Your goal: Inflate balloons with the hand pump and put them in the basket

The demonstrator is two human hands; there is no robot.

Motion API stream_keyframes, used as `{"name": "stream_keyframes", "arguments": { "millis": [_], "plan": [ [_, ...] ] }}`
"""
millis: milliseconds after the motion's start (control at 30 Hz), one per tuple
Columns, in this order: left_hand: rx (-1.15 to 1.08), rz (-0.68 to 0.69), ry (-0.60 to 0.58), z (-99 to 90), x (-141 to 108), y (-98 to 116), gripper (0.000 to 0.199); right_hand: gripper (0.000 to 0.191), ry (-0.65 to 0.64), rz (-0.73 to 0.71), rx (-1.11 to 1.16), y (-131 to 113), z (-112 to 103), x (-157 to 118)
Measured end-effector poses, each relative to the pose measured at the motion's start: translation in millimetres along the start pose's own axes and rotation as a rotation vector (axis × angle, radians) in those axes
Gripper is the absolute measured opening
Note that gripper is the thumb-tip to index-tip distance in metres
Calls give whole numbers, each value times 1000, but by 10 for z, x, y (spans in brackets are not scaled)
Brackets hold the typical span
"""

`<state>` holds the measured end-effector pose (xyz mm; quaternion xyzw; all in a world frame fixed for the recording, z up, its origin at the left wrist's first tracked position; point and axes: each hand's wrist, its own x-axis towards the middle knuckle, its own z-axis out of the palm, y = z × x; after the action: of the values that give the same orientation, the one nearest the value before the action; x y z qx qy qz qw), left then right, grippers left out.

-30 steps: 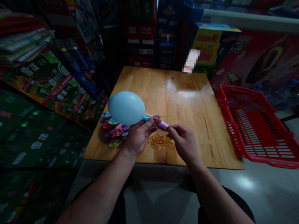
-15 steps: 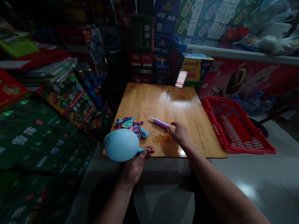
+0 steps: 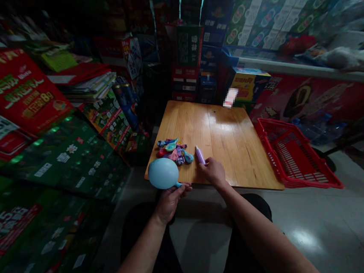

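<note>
An inflated light blue balloon (image 3: 163,173) is at the table's near left edge, its neck pointing right. My left hand (image 3: 170,200) is closed, pinching that neck between thumb and fingers. Over the tabletop, my right hand (image 3: 213,171) is closed around the rear end of a purple balloon pump (image 3: 200,155), whose pale tip points away and slightly left. A pile of uninflated balloons (image 3: 174,153), colourful and patterned, lies just behind the inflated one. The rubber bands are hidden, apparently behind my right hand.
The wooden table (image 3: 196,120) has a red plastic basket (image 3: 299,156) off its right side. Green cartons (image 3: 70,156) and a red box (image 3: 22,91) crowd the left. A yellow-blue box (image 3: 246,85) stands beyond the far edge, near a counter (image 3: 304,64).
My right hand has taken hold of the balloon pump and drawn it nearer, turning its tip away from me. The rubber bands have dropped from sight. My left hand still pinches the balloon.
</note>
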<state>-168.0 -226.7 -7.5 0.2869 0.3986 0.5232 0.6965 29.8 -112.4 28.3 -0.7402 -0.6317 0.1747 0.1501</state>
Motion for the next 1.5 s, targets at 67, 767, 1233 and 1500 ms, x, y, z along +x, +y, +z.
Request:
{"name": "stream_keyframes", "arguments": {
  "millis": [67, 767, 1233, 1500],
  "plan": [
    [23, -5, 4, -29, -58, -14, 25, 36, 21, 13, 54, -66, 32, -186],
    [251, 239, -14, 841, -1347, -384, 32, 36, -793, 297, 1610, 324, -511, -2375],
    [48, 94, -51, 1138, -1825, -548, 27, 27, -726, 279, 1645, 556, -516, -2777],
    [385, -49, 33, 1256, -2144, -570, 42, 20, -568, 256, 1524, 611, -586, -2708]
  ]
}}
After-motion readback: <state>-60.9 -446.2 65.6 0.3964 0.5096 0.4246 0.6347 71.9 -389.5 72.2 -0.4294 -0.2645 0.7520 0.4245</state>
